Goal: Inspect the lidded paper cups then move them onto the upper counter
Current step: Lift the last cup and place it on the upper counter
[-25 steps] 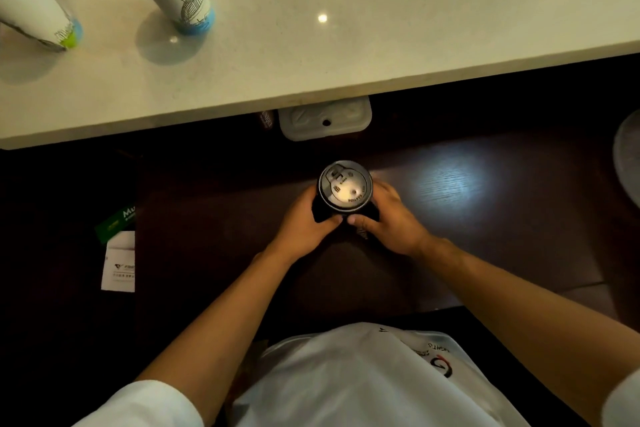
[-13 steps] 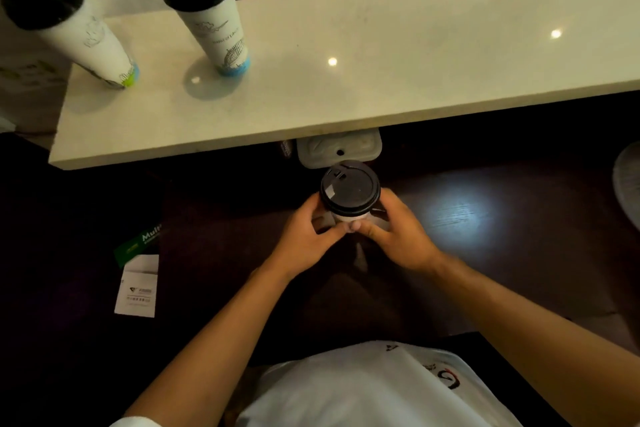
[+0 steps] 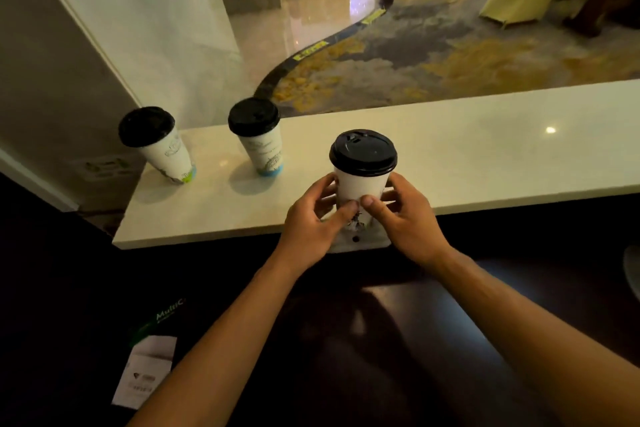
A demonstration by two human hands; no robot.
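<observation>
I hold a white paper cup (image 3: 360,184) with a black lid upright between both hands, in front of the near edge of the pale upper counter (image 3: 485,156). My left hand (image 3: 311,218) grips its left side and my right hand (image 3: 405,218) grips its right side, thumbs meeting on the front. The cup's base is hidden by my fingers. Two more lidded white cups stand on the counter: one with a green base (image 3: 162,149) at the far left, one with a blue base (image 3: 261,146) beside it.
A dark wooden lower counter (image 3: 450,322) lies below me. A green-and-white leaflet (image 3: 149,367) rests at its left. A white box (image 3: 356,243) sits under the upper counter's edge. A wall (image 3: 52,62) bounds the left; patterned carpet (image 3: 415,62) lies beyond.
Both hands have lifted the cup from the dark lower counter up to the level of the upper counter's edge. The head has tilted up, showing the room beyond.
</observation>
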